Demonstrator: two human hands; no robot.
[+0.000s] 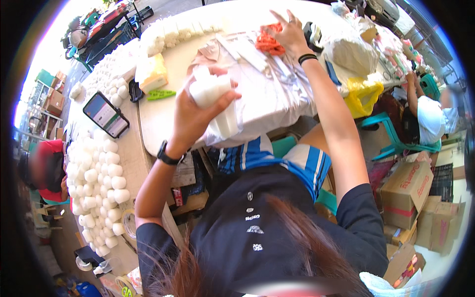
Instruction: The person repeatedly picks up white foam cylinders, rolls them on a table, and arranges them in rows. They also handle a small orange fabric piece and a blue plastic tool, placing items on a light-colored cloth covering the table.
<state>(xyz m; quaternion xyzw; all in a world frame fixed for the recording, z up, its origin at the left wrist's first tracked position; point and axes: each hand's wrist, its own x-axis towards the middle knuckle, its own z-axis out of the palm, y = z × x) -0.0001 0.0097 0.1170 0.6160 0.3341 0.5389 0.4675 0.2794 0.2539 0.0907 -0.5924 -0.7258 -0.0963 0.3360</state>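
Note:
My left hand (190, 116) is closed around a small white bundle in a thin clear plastic bag (212, 96), held just above the near edge of the white table (163, 123). My right hand (289, 34) reaches far across the table with fingers spread, resting on a heap of orange rubber bands (267, 42). Between the hands lies a pile of clear plastic bags (262, 84). A black band sits on each wrist.
Many white wrapped bundles (99, 183) cover the table on the left, beside a smartphone (105, 114), a green clip (161, 94) and a yellow-white packet (151, 72). Another person (430, 116) sits on a teal chair at right. Cardboard boxes (408, 190) stand lower right. A person in red (47, 171) is at left.

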